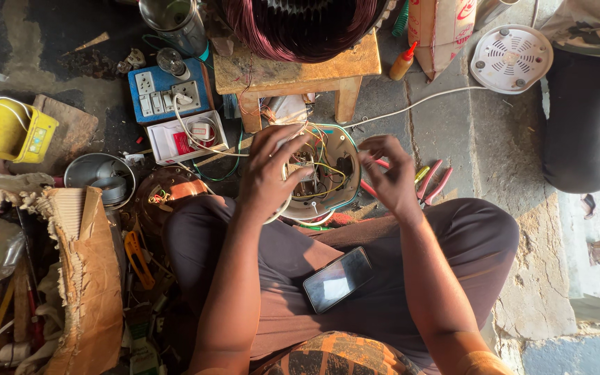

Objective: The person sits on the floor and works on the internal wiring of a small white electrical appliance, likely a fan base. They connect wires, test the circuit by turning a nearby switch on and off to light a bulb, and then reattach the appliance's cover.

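A round open appliance housing [342, 149] full of coloured wires rests between my knees. My left hand [269, 173] grips its left rim, fingers curled over the wiring. At the housing's right edge my right hand [390, 173] has its fingertips pinched together, apparently on a thin wire; the wire itself is too small to make out. A dark phone [337, 279] lies on my lap.
A wooden stool [296, 73] with a copper winding [300, 24] stands ahead. Red-handled pliers [433, 182] lie right of my hand. A blue switchboard [168, 90], white box [185, 139], metal bowl [102, 179] and torn cardboard [92, 278] sit left. Another person [585, 104] sits at right.
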